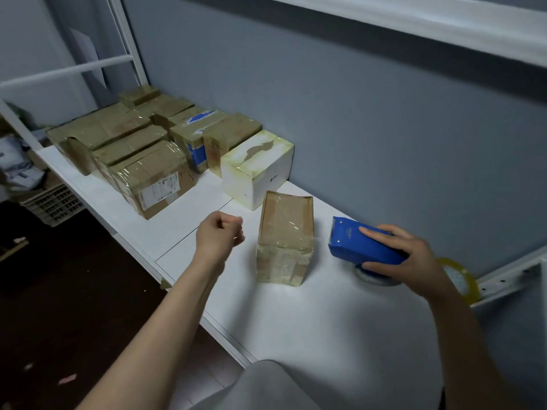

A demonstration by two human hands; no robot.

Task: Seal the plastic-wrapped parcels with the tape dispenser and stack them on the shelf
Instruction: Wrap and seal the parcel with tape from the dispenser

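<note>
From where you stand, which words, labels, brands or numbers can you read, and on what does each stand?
No text is readable.
The white shipping label on the front plastic-wrapped brown cardboard parcel: print too small.
The small dark mark on the white cardboard box: blurred.
The faint marking on the blue plastic tape dispenser: unreadable.
</note>
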